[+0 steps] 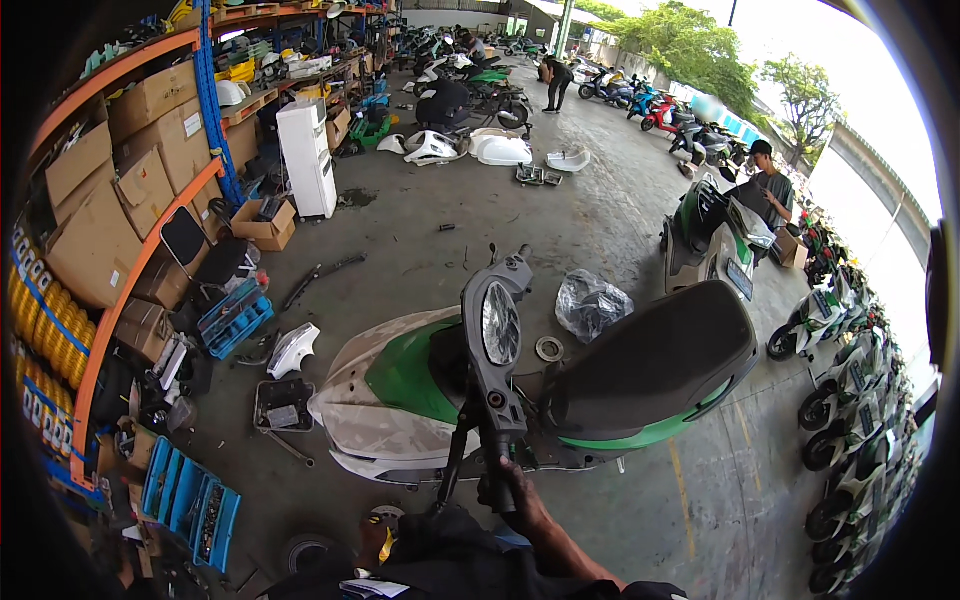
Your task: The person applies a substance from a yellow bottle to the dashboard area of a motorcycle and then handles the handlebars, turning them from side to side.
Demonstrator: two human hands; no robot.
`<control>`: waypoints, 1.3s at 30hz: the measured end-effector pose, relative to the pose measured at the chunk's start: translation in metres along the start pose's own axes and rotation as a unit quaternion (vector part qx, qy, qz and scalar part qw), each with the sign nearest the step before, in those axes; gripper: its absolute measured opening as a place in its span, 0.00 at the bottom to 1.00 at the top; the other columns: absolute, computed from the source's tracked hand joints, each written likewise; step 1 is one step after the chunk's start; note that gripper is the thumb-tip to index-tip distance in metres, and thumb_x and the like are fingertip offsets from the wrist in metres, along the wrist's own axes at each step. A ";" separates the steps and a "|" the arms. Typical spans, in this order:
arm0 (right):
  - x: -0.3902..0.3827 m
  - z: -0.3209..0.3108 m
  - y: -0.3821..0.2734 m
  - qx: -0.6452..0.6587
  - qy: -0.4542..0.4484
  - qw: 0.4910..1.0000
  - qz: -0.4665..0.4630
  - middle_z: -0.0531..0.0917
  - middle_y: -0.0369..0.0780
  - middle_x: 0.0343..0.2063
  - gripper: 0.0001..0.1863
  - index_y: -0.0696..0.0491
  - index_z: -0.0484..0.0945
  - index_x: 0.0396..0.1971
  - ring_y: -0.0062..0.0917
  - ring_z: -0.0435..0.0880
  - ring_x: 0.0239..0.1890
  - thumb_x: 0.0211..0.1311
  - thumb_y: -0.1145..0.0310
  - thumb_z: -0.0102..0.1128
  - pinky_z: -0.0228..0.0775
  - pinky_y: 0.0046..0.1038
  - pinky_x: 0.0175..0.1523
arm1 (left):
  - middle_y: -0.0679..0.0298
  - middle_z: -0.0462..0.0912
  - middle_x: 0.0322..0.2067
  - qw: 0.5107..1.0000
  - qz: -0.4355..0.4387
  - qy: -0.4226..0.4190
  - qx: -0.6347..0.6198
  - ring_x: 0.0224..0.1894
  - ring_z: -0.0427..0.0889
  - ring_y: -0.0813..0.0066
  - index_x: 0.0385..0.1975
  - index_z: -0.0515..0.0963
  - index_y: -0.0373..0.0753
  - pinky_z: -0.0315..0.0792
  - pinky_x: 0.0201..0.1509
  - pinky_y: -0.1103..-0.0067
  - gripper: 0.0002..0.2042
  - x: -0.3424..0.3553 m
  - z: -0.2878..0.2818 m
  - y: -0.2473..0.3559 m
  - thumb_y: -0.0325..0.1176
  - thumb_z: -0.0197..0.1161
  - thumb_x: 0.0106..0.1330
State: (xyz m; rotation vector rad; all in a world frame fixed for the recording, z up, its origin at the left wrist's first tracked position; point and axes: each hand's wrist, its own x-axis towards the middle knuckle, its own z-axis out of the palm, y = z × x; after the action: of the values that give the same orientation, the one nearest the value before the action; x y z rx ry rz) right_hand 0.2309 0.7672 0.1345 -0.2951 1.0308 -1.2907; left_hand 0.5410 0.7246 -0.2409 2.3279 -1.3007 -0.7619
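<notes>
— Gripping what, exactly?
— The right hand point(512, 497) has its fingers wrapped tight around the grip of the handlebar assembly point(495, 345), holding it upright over the green scooter point(560, 390) lying on the floor.
— And the left hand?
— Out of view.

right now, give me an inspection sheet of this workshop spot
surface: stained concrete floor.
job's things: green and white scooter with black seat; grey handlebar cover stood upright.
clutter: blue parts trays, white panels, plastic bag.
grips: right hand holds the handlebar cover's lower end; left hand not in view.
cables: nothing seen.
surroundings: orange shelving with cardboard boxes, parked scooters, a person standing behind.
</notes>
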 end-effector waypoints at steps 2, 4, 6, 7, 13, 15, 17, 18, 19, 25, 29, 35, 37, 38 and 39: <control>-0.006 0.008 -0.005 0.042 -0.029 0.999 0.000 0.77 0.40 0.28 0.28 0.52 0.69 0.46 0.30 0.78 0.41 0.58 0.42 0.54 0.70 0.34 0.43 | 0.40 0.79 0.39 1.000 0.018 -0.001 0.017 0.42 0.80 0.45 0.40 0.74 0.25 0.75 0.43 0.61 0.25 -0.004 0.003 -0.001 0.37 0.70 0.47; -0.015 0.024 -0.014 0.194 -0.037 0.978 0.069 0.77 0.39 0.27 0.29 0.52 0.69 0.47 0.31 0.78 0.43 0.58 0.42 0.55 0.71 0.35 0.42 | 0.41 0.80 0.39 0.999 0.039 -0.007 0.013 0.42 0.80 0.45 0.40 0.74 0.26 0.75 0.41 0.60 0.25 0.000 0.004 -0.003 0.38 0.70 0.47; -0.011 0.017 -0.006 0.218 -0.034 0.974 0.048 0.77 0.40 0.29 0.30 0.52 0.69 0.48 0.31 0.78 0.43 0.57 0.41 0.55 0.71 0.36 0.44 | 0.42 0.79 0.37 0.990 0.090 -0.103 -0.027 0.41 0.80 0.44 0.39 0.74 0.28 0.74 0.41 0.60 0.24 0.013 0.002 -0.018 0.40 0.70 0.47; -0.009 0.013 -0.004 0.242 -0.030 0.969 0.029 0.78 0.41 0.31 0.31 0.53 0.69 0.48 0.32 0.78 0.43 0.57 0.41 0.55 0.71 0.36 0.45 | 0.42 0.79 0.37 0.990 0.092 -0.101 -0.025 0.41 0.80 0.44 0.39 0.74 0.28 0.74 0.41 0.60 0.24 0.013 0.008 -0.018 0.40 0.70 0.47; -0.011 0.008 -0.012 -0.084 0.097 0.992 -0.010 0.76 0.44 0.41 0.33 0.56 0.68 0.49 0.33 0.78 0.42 0.57 0.41 0.55 0.71 0.40 0.47 | 0.44 0.80 0.32 0.993 -0.009 0.094 0.067 0.37 0.80 0.44 0.35 0.74 0.29 0.75 0.37 0.61 0.22 0.008 0.029 -0.023 0.40 0.69 0.48; -0.011 0.008 -0.009 0.030 0.053 0.998 -0.005 0.77 0.41 0.38 0.30 0.54 0.69 0.47 0.30 0.78 0.40 0.58 0.42 0.55 0.71 0.37 0.46 | 0.44 0.80 0.32 0.996 0.038 0.060 0.050 0.38 0.81 0.45 0.36 0.74 0.29 0.75 0.38 0.61 0.22 0.005 0.023 -0.017 0.40 0.69 0.48; -0.011 0.021 -0.008 0.138 -0.009 0.990 0.008 0.77 0.38 0.34 0.28 0.51 0.70 0.45 0.28 0.78 0.37 0.59 0.42 0.55 0.71 0.33 0.44 | 0.44 0.81 0.33 0.997 0.071 -0.040 0.016 0.38 0.81 0.47 0.38 0.74 0.29 0.75 0.39 0.62 0.22 0.017 0.010 -0.031 0.39 0.69 0.48; -0.011 0.033 -0.011 0.189 -0.045 0.979 0.068 0.77 0.39 0.34 0.27 0.51 0.70 0.45 0.28 0.79 0.37 0.60 0.42 0.54 0.72 0.32 0.45 | 0.44 0.81 0.35 0.988 0.088 -0.129 -0.015 0.39 0.81 0.48 0.39 0.74 0.28 0.75 0.39 0.62 0.22 0.022 0.003 -0.040 0.38 0.69 0.48; -0.012 0.035 -0.014 0.242 -0.068 0.961 0.117 0.77 0.39 0.34 0.27 0.51 0.71 0.45 0.27 0.79 0.37 0.60 0.42 0.53 0.72 0.31 0.45 | 0.44 0.81 0.35 0.987 0.090 -0.134 -0.016 0.39 0.81 0.48 0.39 0.74 0.28 0.75 0.39 0.62 0.22 0.019 0.003 -0.033 0.38 0.69 0.48; -0.012 0.007 -0.011 -0.060 0.097 0.993 0.008 0.76 0.40 0.41 0.30 0.51 0.71 0.47 0.28 0.78 0.43 0.59 0.40 0.52 0.71 0.33 0.48 | 0.45 0.81 0.36 1.000 0.007 0.011 -0.017 0.41 0.82 0.50 0.37 0.75 0.28 0.75 0.40 0.64 0.19 -0.004 0.000 0.011 0.35 0.67 0.50; -0.009 0.007 -0.004 0.058 0.021 0.998 0.000 0.77 0.39 0.35 0.27 0.49 0.70 0.45 0.30 0.77 0.43 0.57 0.41 0.55 0.68 0.38 0.49 | 0.45 0.81 0.35 0.999 0.022 -0.048 -0.011 0.41 0.82 0.51 0.37 0.75 0.27 0.76 0.41 0.64 0.19 -0.016 -0.011 0.035 0.35 0.67 0.50; -0.002 0.016 0.002 0.246 -0.047 0.966 0.067 0.77 0.40 0.38 0.28 0.51 0.70 0.46 0.28 0.78 0.40 0.60 0.41 0.53 0.71 0.33 0.46 | 0.45 0.81 0.36 0.996 0.048 -0.069 -0.027 0.41 0.82 0.51 0.38 0.75 0.27 0.76 0.42 0.63 0.20 -0.005 -0.018 0.021 0.36 0.68 0.49; 0.002 0.008 0.005 0.162 -0.036 0.986 0.018 0.77 0.39 0.35 0.26 0.51 0.71 0.44 0.27 0.79 0.36 0.60 0.42 0.53 0.71 0.32 0.43 | 0.45 0.81 0.36 0.995 0.062 -0.073 -0.033 0.41 0.82 0.51 0.38 0.75 0.27 0.76 0.42 0.63 0.21 -0.003 -0.018 0.013 0.36 0.68 0.49; 0.000 0.004 0.006 0.162 -0.036 0.986 0.019 0.77 0.39 0.35 0.26 0.51 0.71 0.44 0.27 0.79 0.36 0.60 0.42 0.53 0.71 0.32 0.43 | 0.45 0.81 0.36 0.995 0.066 -0.072 -0.035 0.41 0.82 0.51 0.38 0.75 0.27 0.76 0.42 0.63 0.21 0.000 -0.016 0.012 0.36 0.68 0.49; -0.007 0.015 -0.006 0.091 0.005 0.996 -0.009 0.77 0.38 0.33 0.25 0.50 0.71 0.43 0.27 0.79 0.35 0.60 0.43 0.54 0.71 0.32 0.42 | 0.45 0.81 0.36 0.994 0.068 -0.071 -0.037 0.41 0.82 0.51 0.38 0.75 0.27 0.76 0.42 0.63 0.21 0.001 -0.016 0.009 0.36 0.69 0.49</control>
State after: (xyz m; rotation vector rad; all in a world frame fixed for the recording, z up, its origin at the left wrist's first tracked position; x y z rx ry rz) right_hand 0.2390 0.7665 0.1497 -0.1596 0.9120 -1.3939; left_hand 0.5451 0.7195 -0.2236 2.1356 -1.4491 -0.9293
